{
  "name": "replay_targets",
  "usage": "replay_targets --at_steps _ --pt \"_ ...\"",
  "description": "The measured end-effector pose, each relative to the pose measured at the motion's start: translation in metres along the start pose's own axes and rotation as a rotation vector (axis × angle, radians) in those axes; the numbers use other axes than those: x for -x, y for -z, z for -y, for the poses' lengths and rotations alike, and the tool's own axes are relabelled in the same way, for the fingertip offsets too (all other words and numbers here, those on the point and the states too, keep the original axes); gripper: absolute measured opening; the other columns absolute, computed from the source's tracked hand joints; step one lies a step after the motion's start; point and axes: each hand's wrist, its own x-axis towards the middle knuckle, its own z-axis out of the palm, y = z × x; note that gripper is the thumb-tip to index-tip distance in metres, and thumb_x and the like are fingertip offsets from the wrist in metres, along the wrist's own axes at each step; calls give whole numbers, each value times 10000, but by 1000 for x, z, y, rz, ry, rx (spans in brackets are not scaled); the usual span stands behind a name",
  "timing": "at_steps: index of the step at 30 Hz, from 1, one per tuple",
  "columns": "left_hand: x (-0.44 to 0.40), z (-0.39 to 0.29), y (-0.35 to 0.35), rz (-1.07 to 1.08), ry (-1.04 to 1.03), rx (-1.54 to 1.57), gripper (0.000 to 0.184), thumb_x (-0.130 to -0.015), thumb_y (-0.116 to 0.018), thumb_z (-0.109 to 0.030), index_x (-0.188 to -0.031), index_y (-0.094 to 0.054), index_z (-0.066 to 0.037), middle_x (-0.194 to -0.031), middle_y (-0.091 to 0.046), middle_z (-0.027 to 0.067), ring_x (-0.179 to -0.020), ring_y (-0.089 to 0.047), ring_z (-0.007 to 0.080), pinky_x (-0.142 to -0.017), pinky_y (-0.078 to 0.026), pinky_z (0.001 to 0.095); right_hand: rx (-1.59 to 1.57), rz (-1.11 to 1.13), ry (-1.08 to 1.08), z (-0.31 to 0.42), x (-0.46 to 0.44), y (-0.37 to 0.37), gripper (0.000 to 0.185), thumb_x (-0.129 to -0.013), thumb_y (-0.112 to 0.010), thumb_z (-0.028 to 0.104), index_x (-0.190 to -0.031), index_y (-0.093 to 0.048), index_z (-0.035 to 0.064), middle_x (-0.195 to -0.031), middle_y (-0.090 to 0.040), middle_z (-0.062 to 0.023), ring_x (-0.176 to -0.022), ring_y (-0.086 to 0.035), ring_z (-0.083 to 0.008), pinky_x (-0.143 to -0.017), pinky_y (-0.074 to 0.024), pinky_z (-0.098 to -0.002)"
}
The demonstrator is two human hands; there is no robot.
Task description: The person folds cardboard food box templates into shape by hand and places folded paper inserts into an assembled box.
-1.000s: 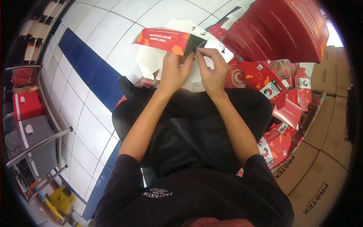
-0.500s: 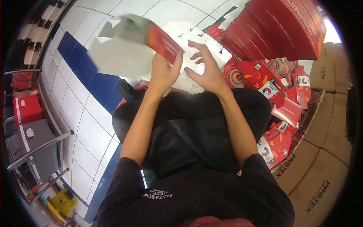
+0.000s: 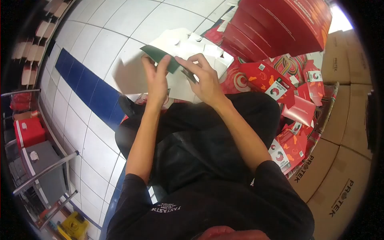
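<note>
A small cardboard carton with a dark green panel (image 3: pixel 161 55) is up in front of my lap, held between both hands. My left hand (image 3: pixel 157 80) grips its near left side, thumb on the green face. From the right, my right hand (image 3: pixel 206 80) has its fingers closed at the carton's right end, pressing around a flap there. The carton's underside is hidden. Just beyond and below it lie white unfolded cardboard sheets (image 3: pixel 182 39), blank side up, with cut tabs along their edges.
Large red boxes (image 3: pixel 276 30) stand at the upper right. Flat red printed cartons (image 3: pixel 270 82) lie scattered on a patterned mat beside my right knee. Brown PROTEK cartons (image 3: pixel 330 180) line the right side. To the left are a metal-railed rack (image 3: pixel 46 172) and tiled floor (image 3: pixel 76 116).
The carton has been turned, so a green panel shows instead of the red and orange one. My right hand, spread and apart before, now closes on its right end.
</note>
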Motion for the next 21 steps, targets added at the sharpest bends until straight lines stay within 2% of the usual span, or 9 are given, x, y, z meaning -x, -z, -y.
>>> replay_targets --at_steps 3,5,6,9,10,11,13,17,21 --pt "1 -2 -4 -84 46 145 563 -1015 -786 -158 -1466 -512 37 -1450 -622 174 -1294 -653 271 -1061 -545 378 -284 -228 -168 -4 -5 -13 341 -968 -723 -27 -1304 -719 31 -1232 -670 -92 -978 -747 -202 -725 -627 -392" --pt "5 1 -10 -86 -187 -164 391 -1002 -789 -95 -1334 -637 46 -1262 -740 134 -1116 -739 241 -966 -583 346 -916 -400 -491 1 -7 -18 234 -1020 -730 41 -1248 -702 -5 -1239 -683 -86 -1009 -753 -200 -697 -679 -346" --pt "5 0 -8 -66 -218 -400 346 -985 -810 -84 -1273 -677 57 -1185 -771 128 -1047 -758 223 -925 -603 352 -893 -395 -517 4 -5 -16 222 -1042 -719 61 -1244 -682 -25 -1251 -671 -92 -988 -763 -214 -693 -700 -302" --pt "5 -1 -9 -107 -170 -401 240 -988 -814 -54 -1192 -730 42 -1108 -788 85 -977 -737 162 -890 -590 326 -682 -381 -352 -5 5 -23 218 -1044 -709 44 -1251 -700 -22 -1265 -668 -107 -962 -765 -209 -682 -685 -305" --pt "6 -11 -15 -115 -131 -200 303 -993 -814 -60 -1256 -707 44 -1173 -777 99 -1034 -741 161 -895 -605 326 -390 -296 -237 6 4 -13 278 -1020 -695 -50 -1296 -716 -34 -1265 -691 -129 -1048 -759 -221 -761 -707 -357" --pt "6 -10 -11 -122 -129 -206 303 -993 -814 -60 -1256 -707 44 -1173 -777 99 -1034 -741 161 -895 -605 326 -397 -290 -239 4 4 -13 278 -1020 -695 -50 -1296 -716 -34 -1265 -691 -129 -1048 -759 -221 -761 -707 -357" --pt "0 -6 -1 -58 -38 -14 360 -971 -824 -33 -1283 -673 62 -1217 -764 166 -1055 -761 225 -946 -629 342 -130 -244 -12 -1 3 -14 347 -961 -725 -41 -1302 -754 16 -1268 -667 -150 -899 -777 -264 -767 -619 -376" --pt "-3 -4 10 -13 -2 -88 487 -1013 -770 -18 -1453 -563 9 -1324 -683 147 -1221 -700 235 -962 -643 346 -11 -182 113 -8 2 -4 320 -930 -723 -64 -1225 -804 29 -1239 -735 -140 -918 -781 -268 -801 -602 -390" --pt "1 -13 2 15 -40 -31 564 -1036 -741 -25 -1536 -481 -35 -1383 -633 124 -1261 -671 229 -981 -644 359 -24 -168 175 -13 -4 5 292 -934 -735 -56 -1196 -824 36 -1217 -754 -143 -913 -785 -270 -795 -600 -389"
